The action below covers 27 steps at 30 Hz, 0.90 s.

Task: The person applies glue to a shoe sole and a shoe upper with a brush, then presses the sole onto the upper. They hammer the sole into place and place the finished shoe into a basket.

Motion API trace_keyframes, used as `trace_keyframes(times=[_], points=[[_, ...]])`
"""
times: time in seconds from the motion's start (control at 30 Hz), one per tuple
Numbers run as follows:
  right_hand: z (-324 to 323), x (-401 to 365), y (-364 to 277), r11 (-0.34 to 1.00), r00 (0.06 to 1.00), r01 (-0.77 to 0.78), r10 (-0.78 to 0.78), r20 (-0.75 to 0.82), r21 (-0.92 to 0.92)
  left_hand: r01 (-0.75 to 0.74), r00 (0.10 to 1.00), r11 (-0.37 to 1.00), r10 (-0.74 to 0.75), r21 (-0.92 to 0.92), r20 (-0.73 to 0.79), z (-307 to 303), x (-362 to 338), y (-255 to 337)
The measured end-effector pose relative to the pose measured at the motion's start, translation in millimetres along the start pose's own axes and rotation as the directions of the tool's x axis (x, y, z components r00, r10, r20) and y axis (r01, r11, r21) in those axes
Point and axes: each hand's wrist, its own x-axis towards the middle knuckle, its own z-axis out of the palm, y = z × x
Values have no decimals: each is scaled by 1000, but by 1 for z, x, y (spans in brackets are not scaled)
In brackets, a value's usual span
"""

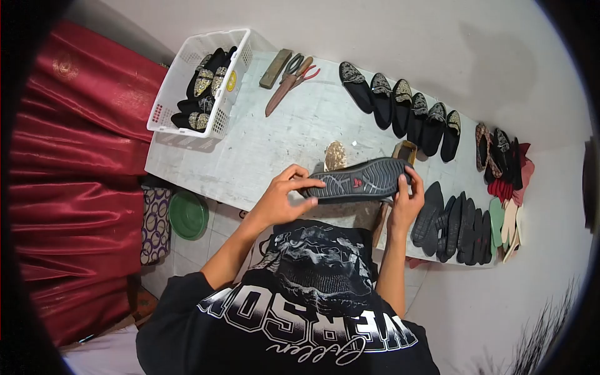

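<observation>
**Figure. Sole held at both ends, seen from above.** We begin at the fingers (299, 179) of the left hand (281, 200), which are curled and clamped on the left end of a dark shoe sole (359, 180), thumb against its edge. The right hand (406, 203) pinches the opposite end, fingertips wrapped over the rim. The sole lies level in the centre of the frame, just above the near edge of the table (275, 144). Its tread faces up; we judge that an end-to-end grip leaves this face uncovered for viewing.

Just behind the sole a gold patterned piece (335, 155) lies on the table, close enough to reach. In the lower right of the frame a stack of dark soles (456, 228) stands on edge, probably to save room. Across the upper right runs a row of black slippers (406, 112), laid side by side. At top centre lie scissors (289, 69), pliers (306, 72) and a flat block (275, 68), grouped and well apart from the hands. A white basket (187, 56) in the upper left holds more black slippers. A red curtain (81, 156) fills the left edge, and a green bowl (187, 214) sits below the table.
</observation>
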Motion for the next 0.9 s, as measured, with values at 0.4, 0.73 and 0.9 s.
trace_keyframes(times=[0.4,0.73,0.9], points=[[3,-34,-57,940,934,330,-313,175,-83,-203,977,937,215,283,-12,-49,-46,31],[87,-52,-87,828,813,514,-387,436,-224,22,987,966,20,258,-162,-140,-98,42],[188,-77,-100,751,607,655,-457,651,-84,39,966,994,-12,99,-259,-215,-140,-33]])
